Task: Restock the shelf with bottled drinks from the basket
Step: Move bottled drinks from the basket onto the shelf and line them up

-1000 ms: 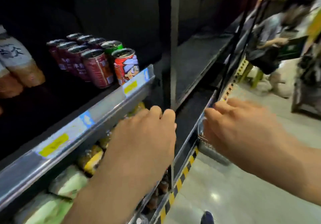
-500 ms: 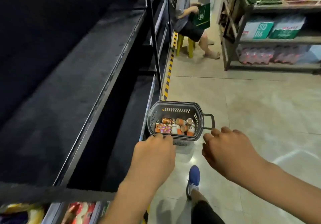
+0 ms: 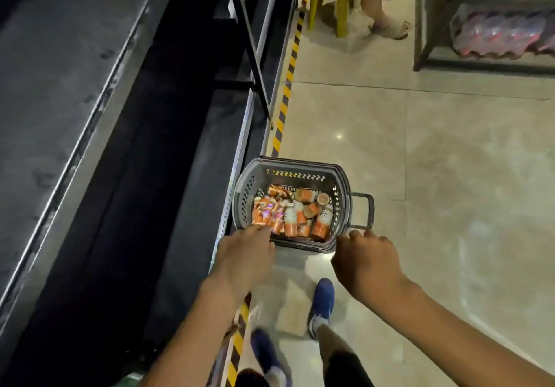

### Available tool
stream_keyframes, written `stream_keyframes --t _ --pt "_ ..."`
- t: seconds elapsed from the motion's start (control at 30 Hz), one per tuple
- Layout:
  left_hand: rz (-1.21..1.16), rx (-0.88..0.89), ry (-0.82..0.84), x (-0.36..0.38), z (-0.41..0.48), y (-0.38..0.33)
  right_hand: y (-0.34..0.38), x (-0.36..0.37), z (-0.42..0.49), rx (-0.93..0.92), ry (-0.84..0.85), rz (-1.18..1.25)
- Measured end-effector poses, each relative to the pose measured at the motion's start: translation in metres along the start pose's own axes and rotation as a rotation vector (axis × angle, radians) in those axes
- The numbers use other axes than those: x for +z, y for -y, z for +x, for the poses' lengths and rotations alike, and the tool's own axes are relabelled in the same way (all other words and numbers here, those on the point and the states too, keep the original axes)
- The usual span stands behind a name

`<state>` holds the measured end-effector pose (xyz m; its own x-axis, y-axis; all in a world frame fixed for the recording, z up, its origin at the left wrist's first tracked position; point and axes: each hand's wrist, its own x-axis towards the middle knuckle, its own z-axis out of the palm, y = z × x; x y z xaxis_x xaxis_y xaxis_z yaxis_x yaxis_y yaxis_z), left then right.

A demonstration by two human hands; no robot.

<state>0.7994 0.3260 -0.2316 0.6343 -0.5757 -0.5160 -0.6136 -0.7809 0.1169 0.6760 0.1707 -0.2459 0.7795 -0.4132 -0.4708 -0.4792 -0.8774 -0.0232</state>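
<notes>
A dark grey plastic basket (image 3: 244, 194) stands on the tiled floor (image 3: 435, 176), pressed against the foot of the dark shelf (image 3: 75, 92) on the left, where the yellow-and-black hazard strip (image 3: 287, 83) runs along the shelf's base. In the bottom of the basket lie the bottled drinks (image 3: 290, 217), small bottles with orange and white labels. They are heaped loosely, some on their sides and a few showing their round tops. The basket's loop handle (image 3: 368, 210) sticks out on its right side. Both hands are stretched forward and down to the basket's near edge and grasp nothing. The left hand (image 3: 244, 256) has its fingers extended, with the tips over the near left corner of the rim, just beside the nearest bottles; whether it touches them cannot be told. The right hand (image 3: 367, 262) is released, fingers loosely bent, with its knuckles by the near right corner just below the handle; contact with the basket cannot be told. Beneath the forearms are two blue shoes (image 3: 323, 298) on the floor. At the far end of the aisle a seated person's legs show on a yellow stool (image 3: 341, 11). To the right a metal rack (image 3: 420, 26) holds wrapped packs of bottles (image 3: 504, 36).
</notes>
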Motion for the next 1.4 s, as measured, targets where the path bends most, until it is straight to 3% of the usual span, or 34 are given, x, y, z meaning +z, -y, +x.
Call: stream_keyframes --t 0.17,0.33,0.67,0.77,0.93,1.17,1.3,1.4 --pt "0.101 -0.107 0.149 0.057 0.089 0.032 -0.002 0.063 0.083 -0.029 0.012 -0.031" --pt "0.084 -0.09 0.215 0.15 0.186 0.065 0.001 0.146 0.176 -0.009 0.12 0.06" --pt "-0.281 -0.189 0.297 0.355 0.376 0.122 0.014 0.366 0.346 0.46 0.327 0.686" --pt "-0.463 -0.306 0.325 0.414 0.431 0.131 0.014 0.419 0.389 0.659 0.289 0.816" --pt "-0.623 -0.443 0.324 0.491 0.49 0.131 0.009 0.488 0.441 0.828 0.181 0.844" --pt "-0.341 -0.53 0.274 0.536 0.522 0.126 0.012 0.538 0.486 1.125 0.009 1.007" --pt "-0.332 -0.49 0.307 0.538 0.537 0.141 0.012 0.544 0.487 1.176 -0.092 0.946" --pt "-0.364 -0.448 0.32 0.523 0.529 0.145 0.008 0.534 0.479 1.139 -0.017 0.972"
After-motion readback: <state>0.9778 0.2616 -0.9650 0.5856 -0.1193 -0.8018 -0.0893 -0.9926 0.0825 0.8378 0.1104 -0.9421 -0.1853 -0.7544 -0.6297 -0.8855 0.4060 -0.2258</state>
